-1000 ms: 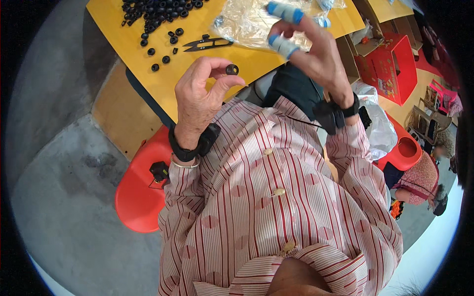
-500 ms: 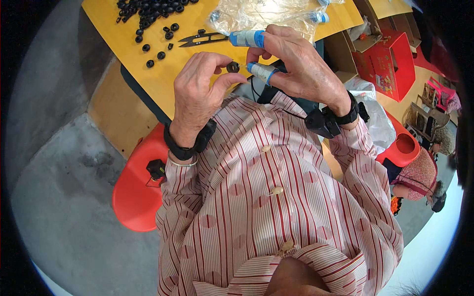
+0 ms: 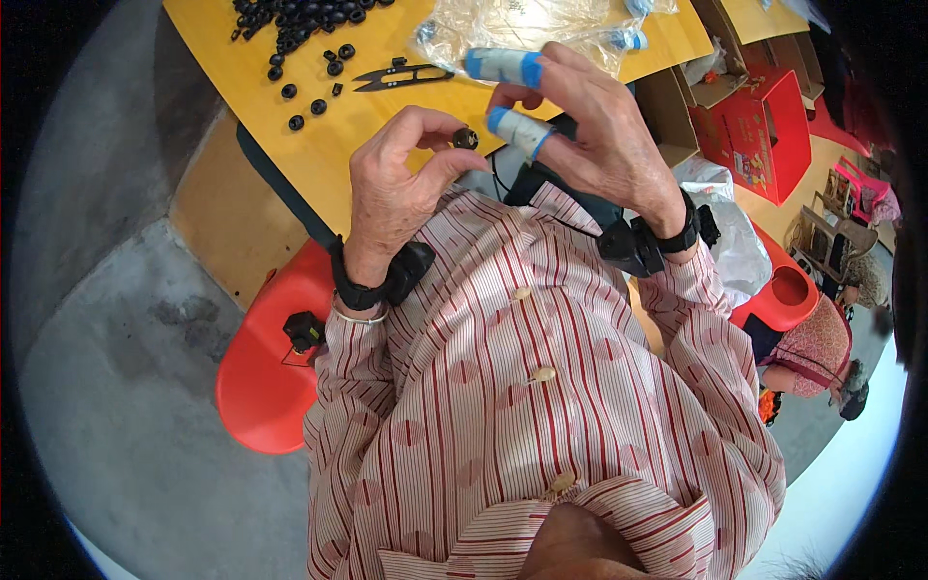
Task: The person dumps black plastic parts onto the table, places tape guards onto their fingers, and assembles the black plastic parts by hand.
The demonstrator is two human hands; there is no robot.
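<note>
Between the thumb and forefinger of my left hand (image 3: 398,184) is a small black ring-like part (image 3: 465,138), its hollow end turned toward the right. My right hand (image 3: 609,140) hovers just to the right of it, with thumb and forefinger apart and nothing visible between them. Blue and whitish tape wraps that thumb and forefinger. Beyond my left hand, black thread snips (image 3: 404,77) lie on the yellow table (image 3: 253,97).
A heap of small black parts (image 3: 290,17) covers the far left of the table, several strays nearer. A clear plastic bag (image 3: 522,24) lies at the back. Cardboard boxes (image 3: 667,111) and a red box (image 3: 764,135) stand right; a red stool (image 3: 256,387) is at left.
My right hand's fingertips have drawn away from the black part and spread wider. The left hand still pinches the part, which has turned slightly and shifted a little to the right.
</note>
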